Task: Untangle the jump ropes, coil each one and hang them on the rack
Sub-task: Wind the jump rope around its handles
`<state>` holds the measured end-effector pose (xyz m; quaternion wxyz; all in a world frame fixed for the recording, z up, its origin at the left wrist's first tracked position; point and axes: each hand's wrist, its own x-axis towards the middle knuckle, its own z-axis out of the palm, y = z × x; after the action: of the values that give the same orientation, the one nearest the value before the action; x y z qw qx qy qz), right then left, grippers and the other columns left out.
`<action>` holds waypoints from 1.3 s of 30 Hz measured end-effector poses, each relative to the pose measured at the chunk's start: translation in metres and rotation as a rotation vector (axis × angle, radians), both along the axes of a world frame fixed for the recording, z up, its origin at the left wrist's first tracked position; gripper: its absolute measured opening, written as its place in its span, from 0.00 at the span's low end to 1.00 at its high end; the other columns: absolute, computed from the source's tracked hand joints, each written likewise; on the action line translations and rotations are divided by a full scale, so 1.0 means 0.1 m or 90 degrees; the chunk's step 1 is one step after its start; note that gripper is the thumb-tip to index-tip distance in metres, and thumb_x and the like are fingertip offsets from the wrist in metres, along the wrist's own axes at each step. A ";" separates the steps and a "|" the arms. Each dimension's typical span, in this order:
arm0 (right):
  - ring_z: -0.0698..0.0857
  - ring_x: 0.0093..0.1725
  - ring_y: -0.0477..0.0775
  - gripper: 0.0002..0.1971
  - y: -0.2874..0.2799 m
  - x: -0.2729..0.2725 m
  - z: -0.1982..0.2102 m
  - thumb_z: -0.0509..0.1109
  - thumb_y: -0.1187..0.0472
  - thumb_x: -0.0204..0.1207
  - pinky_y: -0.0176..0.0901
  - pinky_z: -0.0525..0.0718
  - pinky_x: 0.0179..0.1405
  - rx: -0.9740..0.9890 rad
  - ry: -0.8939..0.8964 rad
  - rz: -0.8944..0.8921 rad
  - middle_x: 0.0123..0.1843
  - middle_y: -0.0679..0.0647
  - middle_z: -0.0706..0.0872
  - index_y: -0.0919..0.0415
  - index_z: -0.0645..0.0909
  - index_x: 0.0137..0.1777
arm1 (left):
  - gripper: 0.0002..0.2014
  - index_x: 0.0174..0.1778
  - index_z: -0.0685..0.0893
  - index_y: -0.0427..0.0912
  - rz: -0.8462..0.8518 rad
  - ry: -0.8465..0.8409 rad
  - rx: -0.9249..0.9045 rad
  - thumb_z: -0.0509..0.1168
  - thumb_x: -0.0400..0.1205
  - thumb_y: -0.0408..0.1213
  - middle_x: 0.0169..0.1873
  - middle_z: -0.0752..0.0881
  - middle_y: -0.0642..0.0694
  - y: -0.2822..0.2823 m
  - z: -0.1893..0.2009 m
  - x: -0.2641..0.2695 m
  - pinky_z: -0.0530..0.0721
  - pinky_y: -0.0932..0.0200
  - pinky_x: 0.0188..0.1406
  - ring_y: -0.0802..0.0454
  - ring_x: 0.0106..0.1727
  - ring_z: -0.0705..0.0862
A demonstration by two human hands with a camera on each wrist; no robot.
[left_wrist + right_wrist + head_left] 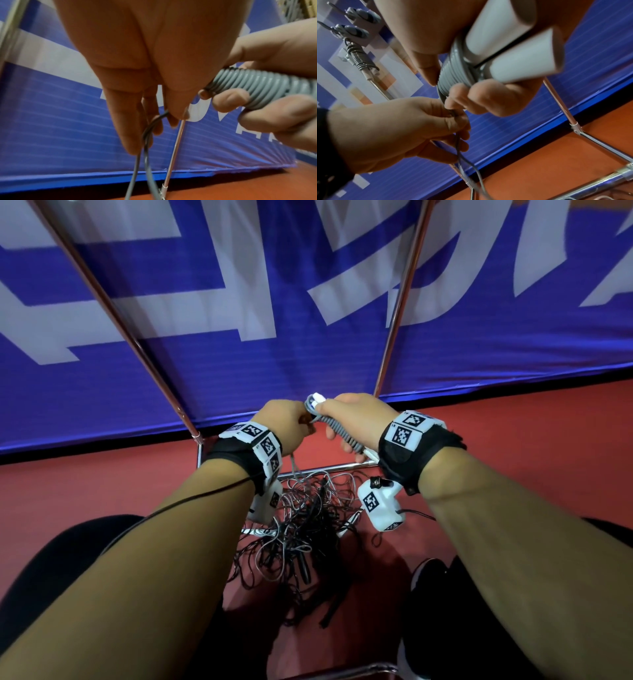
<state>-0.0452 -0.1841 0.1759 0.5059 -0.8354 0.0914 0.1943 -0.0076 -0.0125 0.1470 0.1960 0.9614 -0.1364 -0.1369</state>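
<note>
My right hand (359,414) grips a grey jump rope coil (337,430) wound tightly round its two white handles (513,40). Just left of it, my left hand (293,422) pinches the loose grey strand (147,142) that leaves the coil's end and runs down. Below both hands, a tangle of black and grey ropes (308,529) lies on the floor over the rack's base bar (329,469). In the right wrist view, the left hand's fingers (457,121) close on the strand right under the coil (453,73).
Two chrome rack poles (113,302) (400,296) rise in front of a blue banner (239,364) with white lettering. A coiled rope (358,58) hangs from hooks high on the rack. My knees and a black shoe (428,573) flank the tangle on the red floor (102,484).
</note>
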 end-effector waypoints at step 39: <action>0.90 0.31 0.68 0.30 -0.13 0.00 0.09 0.69 0.29 0.71 0.58 0.92 0.28 -0.136 -0.014 0.115 0.36 0.56 0.94 0.58 0.92 0.44 | 0.07 0.47 0.95 0.51 -0.085 0.190 -0.047 0.72 0.87 0.46 0.40 0.95 0.53 0.32 0.19 0.07 0.81 0.64 0.44 0.65 0.37 0.88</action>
<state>-0.0453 -0.1971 0.1853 0.3957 -0.8914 0.0298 0.2189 -0.0005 0.0196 0.1661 0.2400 0.9112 -0.1742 -0.2859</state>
